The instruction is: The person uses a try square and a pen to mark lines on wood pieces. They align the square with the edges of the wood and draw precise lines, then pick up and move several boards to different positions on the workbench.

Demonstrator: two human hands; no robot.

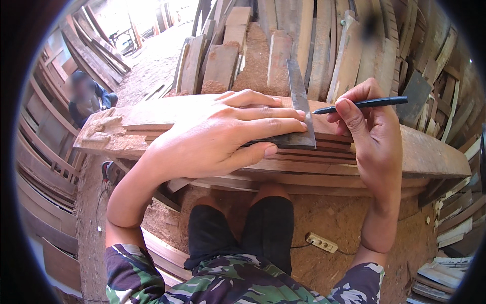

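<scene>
A metal carpenter's square (299,96) lies on a stack of reddish wooden strips (331,153). One of its arms points away from me; the other is partly hidden under my left hand (223,129). That hand lies flat across the square and the strips, fingers stretched out to the right, thumb apart along the near edge. My right hand (372,131) pinches a dark pen (380,102) between thumb and fingers. The pen lies nearly level, its tip at the right edge of the square's far-pointing arm, close to my left fingertips. Whether the tip touches the wood, I cannot tell.
A thick plank bench (435,152) carries the strips. Many boards (283,58) with sawdust stand beyond it. At the far left a person (88,99) sits low. A power strip (321,242) with a cable lies on the dusty floor, right of my legs. Scrap wood (445,276) lies lower right.
</scene>
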